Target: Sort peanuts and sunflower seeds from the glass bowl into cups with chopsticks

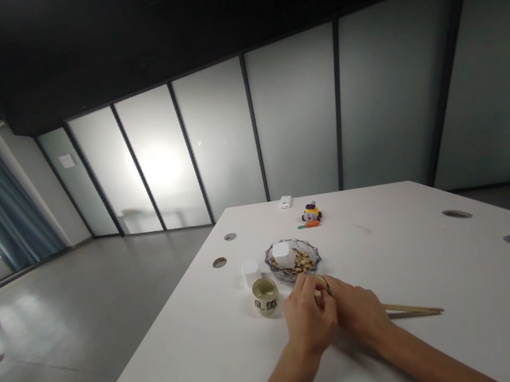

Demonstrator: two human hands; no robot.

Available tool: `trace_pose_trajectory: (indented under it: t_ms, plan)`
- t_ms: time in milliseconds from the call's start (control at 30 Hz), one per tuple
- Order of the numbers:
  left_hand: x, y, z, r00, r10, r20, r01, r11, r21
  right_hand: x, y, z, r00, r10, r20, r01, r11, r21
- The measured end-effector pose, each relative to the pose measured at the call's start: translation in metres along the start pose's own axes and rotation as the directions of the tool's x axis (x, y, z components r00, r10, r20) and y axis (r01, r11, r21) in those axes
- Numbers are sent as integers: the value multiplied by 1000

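My left hand point(308, 314) is closed at the front left of a small pale-green cup point(320, 281), mostly hidden between my hands. My right hand point(359, 309) wraps the cup's right side, and the two hands touch. Just left of them a matching cup point(266, 297) with dark characters stands upright on the table. Behind my hands is a clear scalloped dish point(271, 267) of nuts or seeds point(303, 261), with a white square container point(283, 255) resting in it. A pair of chopsticks point(414, 309) lies right of my right hand, their near ends hidden.
A second white container point(251, 272) stands behind the matching cup. Farther back on the white table point(205, 358) are a yellow toy vehicle point(311, 212), a small carrot-shaped thing point(310, 224) and a white box-like object point(285, 202). Round holes point(220, 263) pierce the tabletop on both sides.
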State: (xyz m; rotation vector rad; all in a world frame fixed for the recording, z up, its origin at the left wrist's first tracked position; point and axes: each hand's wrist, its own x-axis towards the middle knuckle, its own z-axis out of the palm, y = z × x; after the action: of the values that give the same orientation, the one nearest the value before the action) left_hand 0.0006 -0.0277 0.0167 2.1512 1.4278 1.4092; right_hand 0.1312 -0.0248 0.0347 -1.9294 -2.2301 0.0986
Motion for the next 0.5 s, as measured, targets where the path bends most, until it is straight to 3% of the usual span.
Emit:
trace_pose_trajectory:
  t_ms: [200,300,400,500]
  plan:
    - [3,1,-5,994,-10,-109,8,1000,-16,-1,-10,17,999,-42,-25,40,996,-84]
    - [8,-5,-13,978,-59,-198,51,998,-43,-4,-8,20,986,-79,-146,66,994,-91]
    - [12,-11,-20,970,-128,-205,115,991,-75,-8,2,21,910,-199,-363,168,979,-114]
    - [11,-10,-24,991,-134,-11,131,980,-150,-11,14,23,778,-363,-512,302,932,-201]
